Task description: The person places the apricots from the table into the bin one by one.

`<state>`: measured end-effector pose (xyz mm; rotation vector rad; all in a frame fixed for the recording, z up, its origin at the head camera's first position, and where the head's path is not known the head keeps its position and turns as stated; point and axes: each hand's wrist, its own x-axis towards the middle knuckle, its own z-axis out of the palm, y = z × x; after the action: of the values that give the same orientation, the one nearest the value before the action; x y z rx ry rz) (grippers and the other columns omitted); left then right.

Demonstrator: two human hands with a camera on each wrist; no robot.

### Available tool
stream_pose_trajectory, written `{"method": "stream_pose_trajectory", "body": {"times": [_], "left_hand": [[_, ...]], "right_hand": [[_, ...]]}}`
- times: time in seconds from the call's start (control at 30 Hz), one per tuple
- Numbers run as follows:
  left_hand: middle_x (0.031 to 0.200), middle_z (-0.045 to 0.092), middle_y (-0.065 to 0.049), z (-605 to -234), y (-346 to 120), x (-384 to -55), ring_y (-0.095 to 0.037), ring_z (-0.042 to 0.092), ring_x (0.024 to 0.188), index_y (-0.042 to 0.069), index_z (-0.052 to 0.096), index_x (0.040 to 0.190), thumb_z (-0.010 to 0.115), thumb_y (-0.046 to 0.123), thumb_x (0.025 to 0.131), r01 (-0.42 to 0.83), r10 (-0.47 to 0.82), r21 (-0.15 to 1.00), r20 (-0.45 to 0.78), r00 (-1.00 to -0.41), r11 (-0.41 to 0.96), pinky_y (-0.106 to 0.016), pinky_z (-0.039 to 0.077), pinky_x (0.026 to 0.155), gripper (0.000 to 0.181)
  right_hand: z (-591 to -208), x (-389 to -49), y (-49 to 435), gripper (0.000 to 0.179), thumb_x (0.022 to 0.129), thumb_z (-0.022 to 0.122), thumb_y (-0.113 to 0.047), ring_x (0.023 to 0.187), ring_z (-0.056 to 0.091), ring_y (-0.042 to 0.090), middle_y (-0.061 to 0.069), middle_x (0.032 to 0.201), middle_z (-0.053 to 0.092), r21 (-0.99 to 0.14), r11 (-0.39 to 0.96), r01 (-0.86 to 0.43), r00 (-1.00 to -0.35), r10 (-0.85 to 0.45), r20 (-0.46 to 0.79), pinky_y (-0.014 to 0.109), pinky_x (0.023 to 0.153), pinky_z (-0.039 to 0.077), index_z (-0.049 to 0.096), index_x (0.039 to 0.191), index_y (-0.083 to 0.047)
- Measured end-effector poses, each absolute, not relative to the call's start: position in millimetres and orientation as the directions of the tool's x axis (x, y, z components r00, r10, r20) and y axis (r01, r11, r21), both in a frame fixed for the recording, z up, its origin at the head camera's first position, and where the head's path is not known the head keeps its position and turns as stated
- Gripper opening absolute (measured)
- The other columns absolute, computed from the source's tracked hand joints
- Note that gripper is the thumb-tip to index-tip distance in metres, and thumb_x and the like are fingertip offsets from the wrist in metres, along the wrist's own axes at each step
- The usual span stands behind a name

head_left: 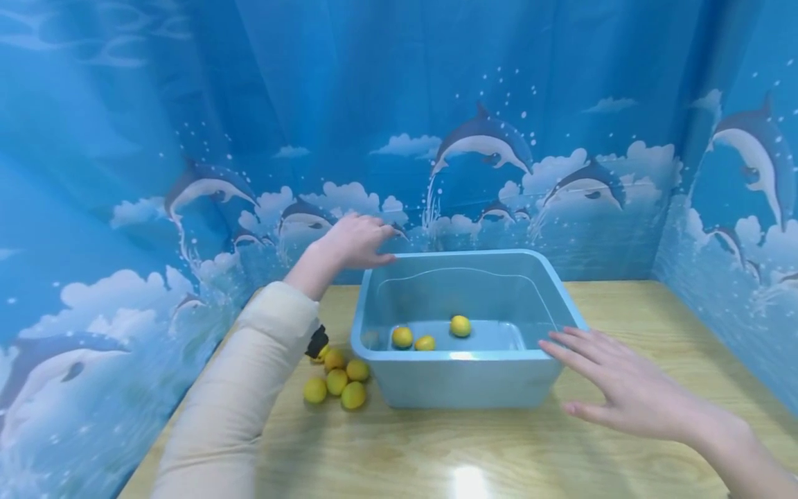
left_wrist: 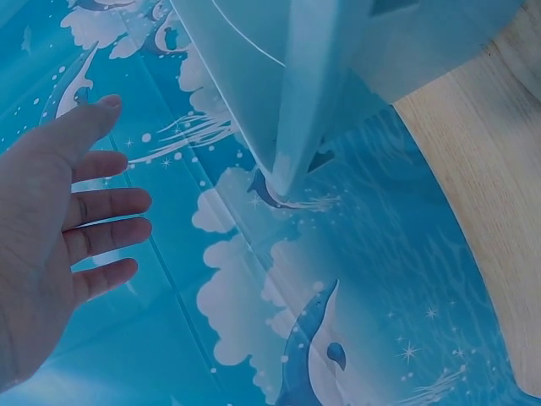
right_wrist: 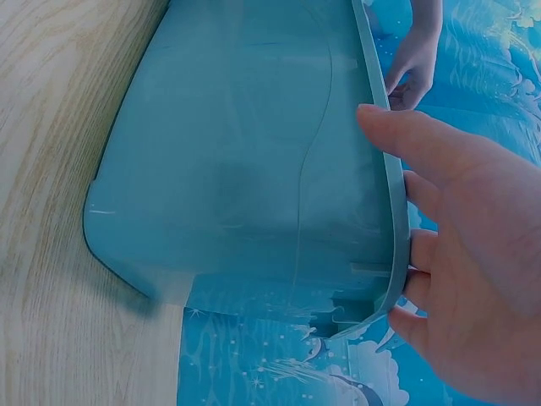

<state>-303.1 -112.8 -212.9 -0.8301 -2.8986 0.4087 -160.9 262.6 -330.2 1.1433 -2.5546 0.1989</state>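
A light blue plastic bin (head_left: 467, 380) stands on the table with three small yellow-orange citrus fruits inside, one of them a fruit (head_left: 460, 326) near the middle. My left hand (head_left: 357, 241) hovers by the bin's back left corner; its fingers hang loose and hold nothing, and the left wrist view shows the palm (left_wrist: 34, 203) apart from the bin. At the front right corner, my right hand (head_left: 630, 381) reaches to the rim with extended fingers. In the right wrist view the thumb overlaps the rim (right_wrist: 396, 203), which hides some fingertips; firm contact is unclear.
Several more citrus fruits (head_left: 337, 382) lie clustered on the wooden table (head_left: 399, 450), left of the bin. Beside them a small black object (head_left: 317, 342) is partly hidden by my left sleeve (head_left: 237, 395). A blue dolphin-print curtain (head_left: 349, 104) encloses the table's back and sides.
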Motion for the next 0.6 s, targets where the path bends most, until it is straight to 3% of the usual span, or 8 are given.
{"method": "stream_pose_trajectory", "body": {"times": [0.13, 0.37, 0.6], "left_hand": [[0.119, 0.060, -0.009, -214, -116, -300, -0.027, 0.052, 0.113, 0.011, 0.054, 0.127, 0.057, 0.046, 0.089, 0.518, 0.546, -0.298, 0.012, -0.838, 0.802, -0.049, 0.032, 0.101, 0.052], [0.107, 0.063, -0.008, -217, -122, -294, -0.025, 0.057, 0.102, 0.009, 0.059, 0.116, 0.056, 0.045, 0.089, 0.556, 0.592, -0.311, 0.029, -0.805, 0.771, -0.044, 0.041, 0.094, 0.046], [0.111, 0.063, -0.009, -226, -136, -283, -0.025, 0.057, 0.104, 0.008, 0.059, 0.120, 0.057, 0.043, 0.089, 0.550, 0.577, -0.250, 0.047, -0.816, 0.797, -0.045, 0.043, 0.092, 0.046]], "right_hand": [[-330, -161, 263, 0.078, 0.079, 0.069, -0.046, 0.126, 0.038, 0.031, 0.009, 0.141, 0.041, 0.004, 0.668, -0.745, -0.624, -0.698, 0.351, 0.012, 0.103, -0.004, 0.034, 0.144, -0.021], [-330, -161, 263, 0.078, 0.078, 0.070, -0.044, 0.126, 0.038, 0.031, 0.009, 0.140, 0.041, 0.012, 0.667, -0.745, -0.620, -0.699, 0.356, 0.012, 0.103, -0.004, 0.035, 0.143, -0.020], [-329, -162, 262, 0.078, 0.079, 0.068, -0.047, 0.123, 0.041, 0.033, 0.009, 0.139, 0.042, 0.024, 0.657, -0.754, -0.605, -0.708, 0.363, 0.012, 0.104, -0.003, 0.035, 0.143, -0.020]]}}
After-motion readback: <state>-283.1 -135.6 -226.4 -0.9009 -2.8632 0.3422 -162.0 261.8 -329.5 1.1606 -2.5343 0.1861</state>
